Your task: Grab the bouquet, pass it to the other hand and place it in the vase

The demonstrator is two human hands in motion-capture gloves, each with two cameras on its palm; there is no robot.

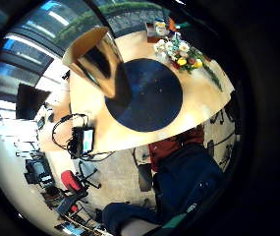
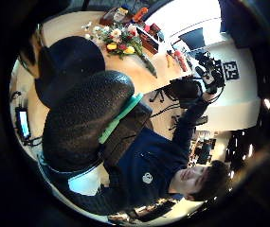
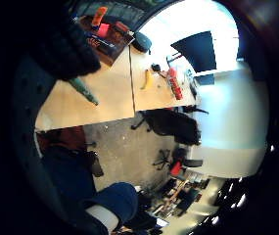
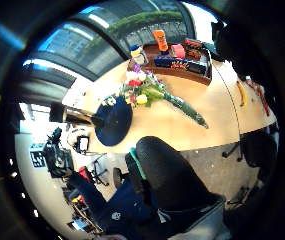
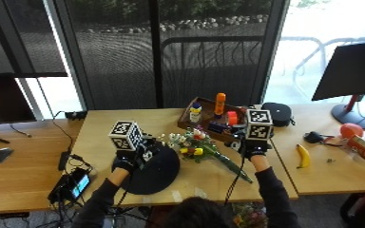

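Observation:
The bouquet (image 5: 194, 146) of white, yellow and red flowers lies on the wooden table, its green stems pointing toward the front edge. It also shows in the palm views (image 1: 181, 54) (image 2: 118, 42) (image 4: 144, 92). A shiny gold vase (image 1: 98, 61) stands upright on a round black mat (image 5: 154, 173), close to my left hand (image 5: 125, 162). That hand hovers over the mat's left side and holds nothing. My right hand (image 5: 253, 149) hovers to the right of the stems, also empty. In the outside view the left hand mostly hides the vase.
A wooden tray (image 5: 217, 121) with bottles and small boxes stands behind the bouquet. A banana (image 5: 304, 156) and a black pouch (image 5: 277, 113) lie to the right. A small device with cables (image 5: 75, 183) sits at the front left. A monitor (image 5: 353, 71) stands far right.

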